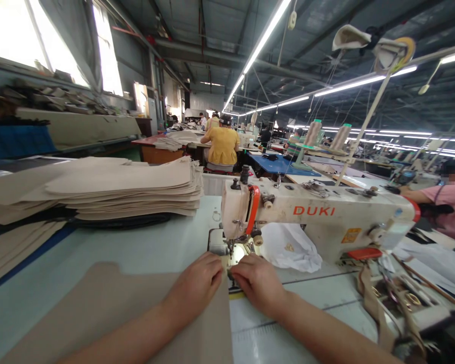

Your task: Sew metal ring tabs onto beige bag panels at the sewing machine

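A beige fabric piece (109,308) lies on the pale sewing table (144,247) in front of me. Its far right corner reaches the needle area of a white DUKI sewing machine (318,215). My left hand (195,285) rests on that corner with fingers curled, pinching the fabric edge. My right hand (256,283) is beside it, fingers bent down on the same edge just before the presser foot. The fingertips of both hands are hidden behind the knuckles.
A tall stack of cut beige pieces (125,189) sits at the left. A white plastic bag (291,247) lies behind the machine. Straps and buckles (398,298) lie at the right. A person in pink (451,202) and one in yellow (222,146) work nearby.
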Motion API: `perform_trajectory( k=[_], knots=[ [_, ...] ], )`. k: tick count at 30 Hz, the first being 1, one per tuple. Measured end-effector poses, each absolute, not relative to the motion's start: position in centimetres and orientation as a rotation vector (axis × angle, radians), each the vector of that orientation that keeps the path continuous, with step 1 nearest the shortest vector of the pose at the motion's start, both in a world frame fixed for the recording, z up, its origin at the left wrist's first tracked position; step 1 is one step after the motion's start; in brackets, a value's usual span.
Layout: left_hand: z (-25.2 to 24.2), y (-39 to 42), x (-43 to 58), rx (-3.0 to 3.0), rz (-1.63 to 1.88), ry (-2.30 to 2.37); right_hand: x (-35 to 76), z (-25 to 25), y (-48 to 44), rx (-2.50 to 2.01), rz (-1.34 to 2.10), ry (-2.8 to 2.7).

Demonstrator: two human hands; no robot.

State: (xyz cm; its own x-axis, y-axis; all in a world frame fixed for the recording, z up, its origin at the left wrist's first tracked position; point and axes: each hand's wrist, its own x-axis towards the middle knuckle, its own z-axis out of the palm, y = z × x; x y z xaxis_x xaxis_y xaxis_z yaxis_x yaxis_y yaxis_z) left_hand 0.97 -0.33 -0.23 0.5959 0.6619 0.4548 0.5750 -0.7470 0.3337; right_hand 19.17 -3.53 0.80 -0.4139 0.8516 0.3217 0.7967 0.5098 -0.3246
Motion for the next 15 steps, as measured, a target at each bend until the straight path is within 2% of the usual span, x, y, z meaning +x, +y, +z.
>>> perform_trajectory(
  k=[4, 15],
  knots=[
    [-0.33, -0.38, 1.08, 2.664, 0.862, 1.070, 19.15, 0.08, -3.55, -1.223, -0.093, -2.438],
    [0.25, -0.31, 1.15, 2.772, 0.820, 0.960, 19.03, 0.05, -3.33, -1.168, -0.186, -2.492]
  ],
)
